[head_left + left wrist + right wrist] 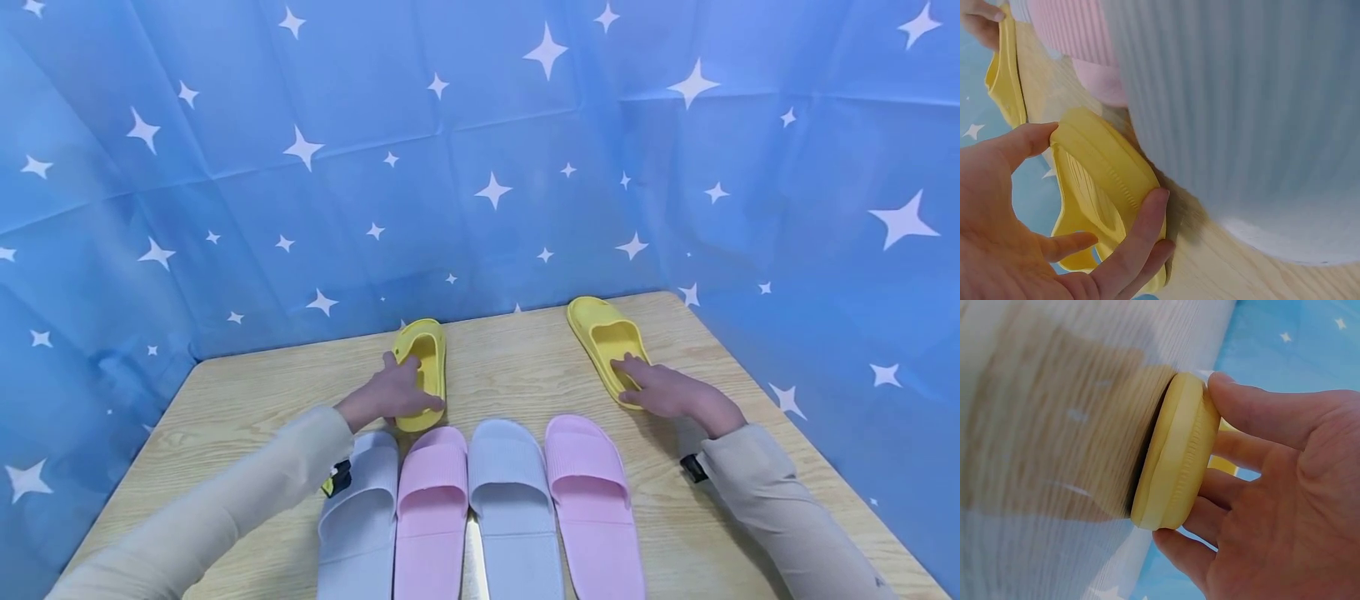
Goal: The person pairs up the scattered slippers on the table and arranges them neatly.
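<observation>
Two yellow clogs lie near the back of the table, toes toward the curtain. My left hand (397, 393) grips the left clog (420, 331) around its heel. In the left wrist view the thumb presses one side of the heel (1102, 156), with fingers curled over the other side. At the right, my right hand (663, 389) holds the other clog (597, 313) by its heel end. The right wrist view shows the thumb at one edge of that heel (1175, 459) and the fingers at its inside and opposite edge. The sole lies close over the tabletop.
In front of the clogs stands a row of slide slippers, alternating grey-blue (517, 533) and pink (600, 533), toes pointing away. Wood-grain table (255, 400) shows on both sides of the row. A blue curtain with white stars (465, 150) hangs along the back and sides.
</observation>
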